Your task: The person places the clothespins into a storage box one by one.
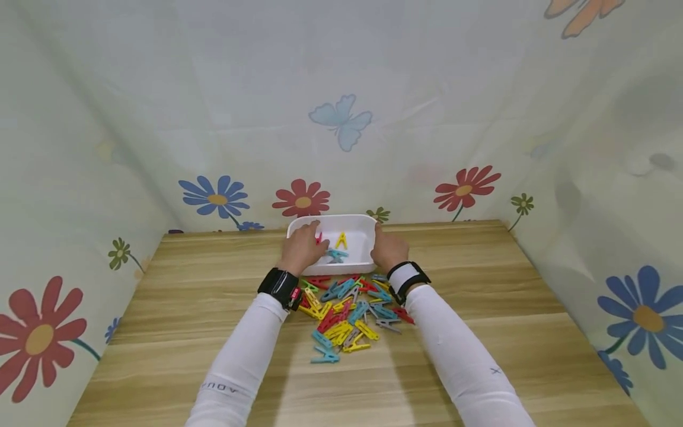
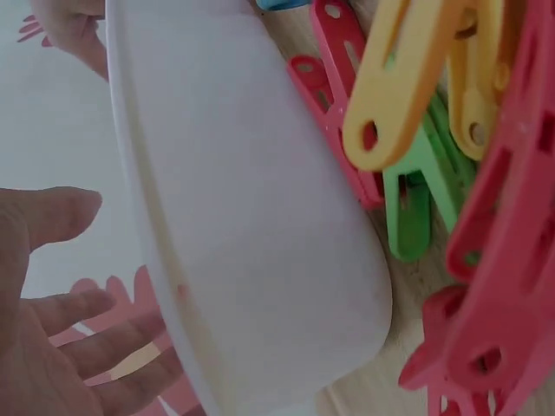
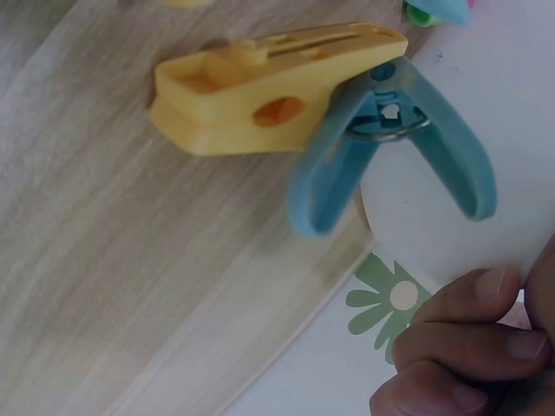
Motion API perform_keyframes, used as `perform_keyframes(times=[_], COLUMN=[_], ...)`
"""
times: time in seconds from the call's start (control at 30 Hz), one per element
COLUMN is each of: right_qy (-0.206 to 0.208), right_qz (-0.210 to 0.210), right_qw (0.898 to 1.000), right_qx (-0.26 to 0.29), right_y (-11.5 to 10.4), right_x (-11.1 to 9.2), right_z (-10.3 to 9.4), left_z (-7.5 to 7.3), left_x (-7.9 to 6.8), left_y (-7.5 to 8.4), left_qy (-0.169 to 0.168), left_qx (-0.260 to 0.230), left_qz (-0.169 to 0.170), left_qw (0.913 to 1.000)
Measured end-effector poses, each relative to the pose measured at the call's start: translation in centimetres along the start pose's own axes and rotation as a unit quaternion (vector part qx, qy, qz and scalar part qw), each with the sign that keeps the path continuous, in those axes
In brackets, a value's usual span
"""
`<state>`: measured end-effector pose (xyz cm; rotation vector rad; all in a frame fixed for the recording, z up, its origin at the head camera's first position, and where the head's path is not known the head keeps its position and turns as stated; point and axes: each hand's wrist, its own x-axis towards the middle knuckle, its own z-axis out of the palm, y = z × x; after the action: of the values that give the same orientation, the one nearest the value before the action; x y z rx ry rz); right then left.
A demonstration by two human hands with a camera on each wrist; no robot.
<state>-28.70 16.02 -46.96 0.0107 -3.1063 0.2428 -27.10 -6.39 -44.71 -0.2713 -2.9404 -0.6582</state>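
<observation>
Flowered curtain [image 1: 341, 59] stood right behind the table [image 1: 187, 326]; a push farther would probably have run into it. White-sleeved arms came in from the near side, flanking the clothespin pile [image 1: 338, 329]; a dragging sleeve or wrist strap [image 1: 280, 287] might have scattered pins. Pile sat just near of the white tray [image 1: 352, 225], in the way: pulling the tray nearer would likely have plowed into it. Tray was mid-table at the far edge. Left hand [image 1: 303, 246] lay over its left end, thumb and fingers apart; contact unclear. Right hand [image 1: 389, 246] had curled fingers, clamped on the right end. Uneven hold, so a lift could have tipped it left and slid the contents. Inside: blue pins [image 1: 336, 254] toward the near wall, a yellow pin [image 1: 342, 237] farther back, a red pin [image 1: 318, 238] by the left hand, partly hidden.
</observation>
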Motion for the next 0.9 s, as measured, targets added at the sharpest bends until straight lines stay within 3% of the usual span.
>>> perform_keyframes(times=[0.37, 0.7, 0.9], right_qy=[-0.010, -0.019, -0.018], right_qz=[-0.001, 0.012, 0.023], right_qw=[1.000, 1.000, 1.000], right_qx=[0.007, 0.013, 0.010], right_y=[0.0, 0.1, 0.1], right_x=[0.4, 0.1, 0.2], right_z=[0.2, 0.0, 0.3], left_z=[-1.7, -3.0, -2.8], left_x=[-2.2, -7.1, -10.1], left_y=[-1.3, -1.9, -2.3], left_qy=[0.036, 0.054, 0.043], left_qx=[-0.022, 0.012, 0.046], left_qz=[0.041, 0.059, 0.087], left_qw=[0.9982, 0.9968, 0.9943])
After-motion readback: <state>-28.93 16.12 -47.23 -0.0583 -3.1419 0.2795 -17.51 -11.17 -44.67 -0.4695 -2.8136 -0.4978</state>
